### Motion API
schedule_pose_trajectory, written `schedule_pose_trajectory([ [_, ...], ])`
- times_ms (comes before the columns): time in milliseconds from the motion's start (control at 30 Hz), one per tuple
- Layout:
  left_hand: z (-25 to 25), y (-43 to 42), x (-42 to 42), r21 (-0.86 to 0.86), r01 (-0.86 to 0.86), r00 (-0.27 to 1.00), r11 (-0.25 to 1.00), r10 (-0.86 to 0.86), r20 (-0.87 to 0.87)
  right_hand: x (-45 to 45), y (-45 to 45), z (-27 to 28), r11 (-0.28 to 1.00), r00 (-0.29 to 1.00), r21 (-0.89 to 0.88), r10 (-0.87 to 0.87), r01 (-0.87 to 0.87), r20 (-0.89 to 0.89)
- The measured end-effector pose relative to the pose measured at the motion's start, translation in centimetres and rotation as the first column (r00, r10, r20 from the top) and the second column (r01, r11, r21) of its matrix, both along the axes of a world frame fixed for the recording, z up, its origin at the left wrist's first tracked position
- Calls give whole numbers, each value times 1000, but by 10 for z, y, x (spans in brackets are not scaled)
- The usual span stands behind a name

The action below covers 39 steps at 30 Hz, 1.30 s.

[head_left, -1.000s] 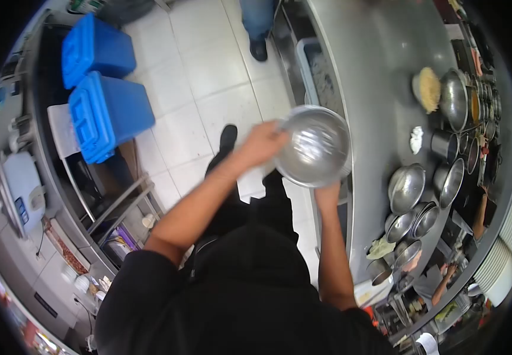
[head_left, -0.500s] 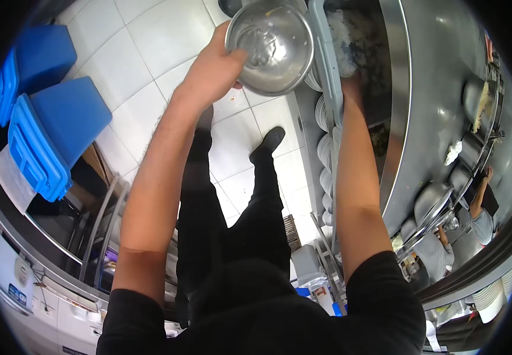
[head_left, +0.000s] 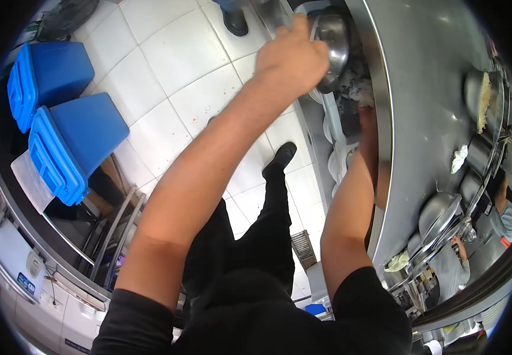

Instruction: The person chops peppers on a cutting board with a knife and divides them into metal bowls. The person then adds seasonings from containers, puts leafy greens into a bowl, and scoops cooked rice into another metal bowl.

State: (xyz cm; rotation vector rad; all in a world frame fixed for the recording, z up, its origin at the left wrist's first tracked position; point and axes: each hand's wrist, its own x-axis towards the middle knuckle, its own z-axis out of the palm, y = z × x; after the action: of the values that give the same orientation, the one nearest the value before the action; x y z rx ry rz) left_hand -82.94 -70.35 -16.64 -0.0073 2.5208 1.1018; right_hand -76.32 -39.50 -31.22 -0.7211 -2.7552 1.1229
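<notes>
My left hand [head_left: 294, 58] grips the rim of a steel bowl [head_left: 334, 50], which is tilted on its side over a pale bin [head_left: 331, 118] under the steel counter. Inside the bin lies whitish, translucent loose material [head_left: 357, 92], too blurred to name. My right hand [head_left: 367, 121] reaches into the bin just below the bowl, in shadow beside that material; its fingers are hidden.
The steel counter [head_left: 421, 89] runs along the right, with bowls [head_left: 439, 214] and a crumpled white cloth [head_left: 459, 158]. Stacked plates [head_left: 337, 163] sit beneath it. Blue lidded bins [head_left: 90, 130] stand left. Another person's shoe [head_left: 236, 22] is at the top; other people are far right.
My left hand has carried the bowl rightward from above the floor to over the bin and tipped it. My right hand, earlier on the bowl, let go and remains down in the bin.
</notes>
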Motion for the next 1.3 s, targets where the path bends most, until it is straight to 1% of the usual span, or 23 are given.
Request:
schedule_pose_trajectory([
  [33,-6,12,-10,-78,129,991,989,-132,-28,-2,-16,29,999,999,36,-7,9,-38],
  [100,-10,29,-18,-85,178,984,980,-178,14,-5,-50,80,984,998,172,59,-54,-29],
  [167,-4,42,-23,48,10,990,999,-17,141,-11,-83,112,941,989,304,137,-146,52],
  [267,-21,45,-22,136,-39,998,990,32,50,-19,-111,129,887,971,397,193,-234,142],
  [300,-30,42,-19,173,-58,998,983,53,35,-19,-110,126,904,982,385,159,-187,105],
  [367,-58,19,-10,386,-107,994,916,103,33,-17,-107,121,930,996,357,85,-93,38],
  [400,-53,4,-6,478,-182,983,859,151,102,-20,-101,112,937,997,343,75,-65,-14],
  [433,-48,-11,-3,559,-259,965,787,195,174,-33,-96,99,940,994,331,99,-79,-44],
  [467,-25,-29,11,602,-396,916,693,246,318,-46,-90,80,942,989,317,135,-107,-68],
  [533,-24,-63,34,570,-448,893,689,308,329,-80,-80,35,936,970,295,225,-190,-88],
  [600,-33,-89,58,469,-510,857,721,374,356,-115,-71,-7,911,945,285,325,-299,-47],
  [667,-50,-108,82,406,-554,820,727,395,413,-143,-67,-42,861,921,353,388,-366,7],
  [700,-58,-114,91,377,-580,782,722,363,507,-152,-66,-57,831,916,415,400,-371,18],
  [767,-89,-107,112,446,-658,739,607,405,538,-157,-62,-83,769,913,532,406,-356,24],
  [833,-97,-91,117,455,-696,692,555,353,629,-156,-49,-111,777,927,526,368,-346,65],
  [867,-119,-83,123,493,-669,721,555,323,614,-154,-48,-103,823,930,437,350,-364,115],
  [900,-122,-74,121,506,-669,719,544,303,625,-151,-54,-86,862,929,348,330,-368,165],
  [933,-125,-65,120,517,-669,718,534,282,637,-136,-55,-66,919,915,156,319,-362,246],
  [967,-127,-57,120,524,-670,714,526,262,649,-124,-63,-48,945,889,-43,321,-325,327],
  [1067,-133,-40,119,574,-665,727,479,238,644,-101,-74,-45,939,904,-2,332,-344,269],
  [1167,-134,-32,117,613,-653,747,445,244,618,-97,-90,-21,873,824,121,388,-472,412],
  [1267,-132,-22,120,630,-653,752,420,255,608,-94,-88,-41,879,866,175,371,-444,335],
  [1300,-130,-22,121,631,-654,751,419,255,609,-94,-88,-42,888,869,164,358,-430,341],
])
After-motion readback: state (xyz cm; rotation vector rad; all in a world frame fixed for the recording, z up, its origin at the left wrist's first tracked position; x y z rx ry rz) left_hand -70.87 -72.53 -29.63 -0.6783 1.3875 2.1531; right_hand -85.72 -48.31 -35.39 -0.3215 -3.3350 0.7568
